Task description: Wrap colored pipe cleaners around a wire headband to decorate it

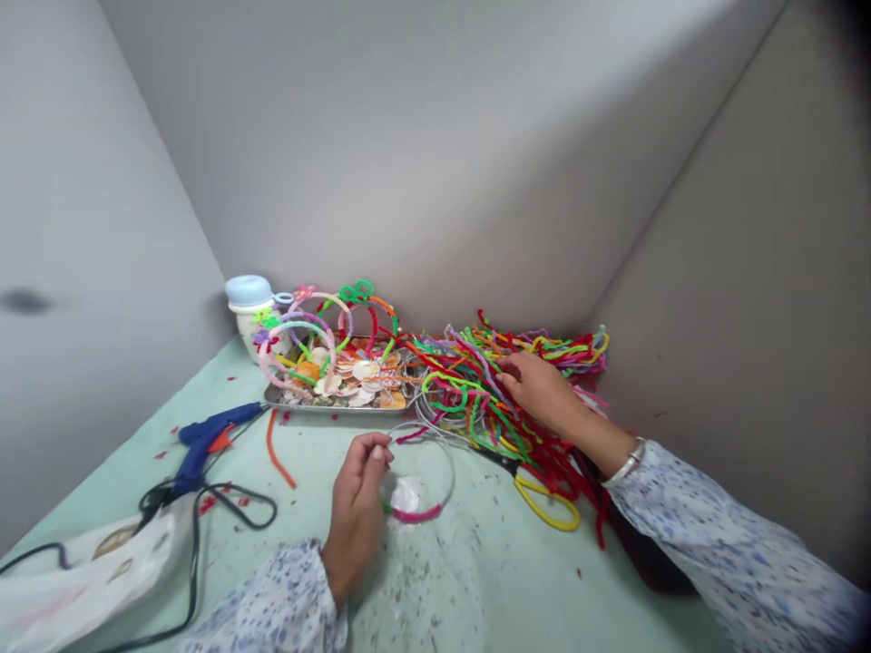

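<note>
My left hand (359,503) is closed on the edge of a thin wire hoop (416,518), held low over the table. Magenta and a little green pipe cleaner cover the hoop's lower side; the rest is bare wire. My right hand (544,392) reaches into a tangled heap of pipe cleaners (469,399) in red, green, yellow and lavender. Its thumb and fingertips come together at a lavender pipe cleaner (482,359); part of the grip is hidden. Scissors with yellow handles (548,508) lie partly under the heap, below my right hand.
A metal tray (340,411) holds pale petal-like pieces and several wrapped hoops (299,326) with flowers. Behind it stands a white jar (255,331) with a blue lid. At left lie a blue glue gun (200,446), its black cord (194,562) and a plastic bag (102,580). Grey panels enclose the table.
</note>
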A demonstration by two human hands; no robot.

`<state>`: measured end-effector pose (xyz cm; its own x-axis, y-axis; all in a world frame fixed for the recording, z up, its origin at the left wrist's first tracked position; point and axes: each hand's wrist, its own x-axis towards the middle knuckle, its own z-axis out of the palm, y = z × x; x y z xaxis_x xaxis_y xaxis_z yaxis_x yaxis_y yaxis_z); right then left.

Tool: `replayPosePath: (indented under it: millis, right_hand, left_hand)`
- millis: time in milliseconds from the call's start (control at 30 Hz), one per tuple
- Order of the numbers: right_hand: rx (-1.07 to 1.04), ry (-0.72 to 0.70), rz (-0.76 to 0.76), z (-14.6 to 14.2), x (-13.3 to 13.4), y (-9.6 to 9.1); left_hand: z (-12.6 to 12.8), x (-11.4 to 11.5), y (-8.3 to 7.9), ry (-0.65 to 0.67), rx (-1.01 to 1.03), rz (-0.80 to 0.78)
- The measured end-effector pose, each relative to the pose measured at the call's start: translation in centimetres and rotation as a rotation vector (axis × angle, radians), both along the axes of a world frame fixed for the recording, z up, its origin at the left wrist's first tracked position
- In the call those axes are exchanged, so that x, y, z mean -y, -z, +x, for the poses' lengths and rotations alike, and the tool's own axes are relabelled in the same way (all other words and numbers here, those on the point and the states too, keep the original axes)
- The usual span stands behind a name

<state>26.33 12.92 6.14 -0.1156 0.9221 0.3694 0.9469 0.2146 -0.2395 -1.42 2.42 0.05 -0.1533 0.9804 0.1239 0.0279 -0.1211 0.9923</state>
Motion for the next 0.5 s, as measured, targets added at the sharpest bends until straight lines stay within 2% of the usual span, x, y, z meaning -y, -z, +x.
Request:
replayPosePath:
  millis: [267, 500]
  right_hand:
    - [0.014, 0.044, 0.004, 1.5, -0.2, 0.1]
    - [-0.013, 0.044, -0.001, 1.4, 0.5, -0.3]
  left_hand:
    - [0.0, -0.2, 0.5, 0.015, 0.007, -0.042]
    - [-0.2, -0.5, 0.3, -0.048, 0.018, -0.057]
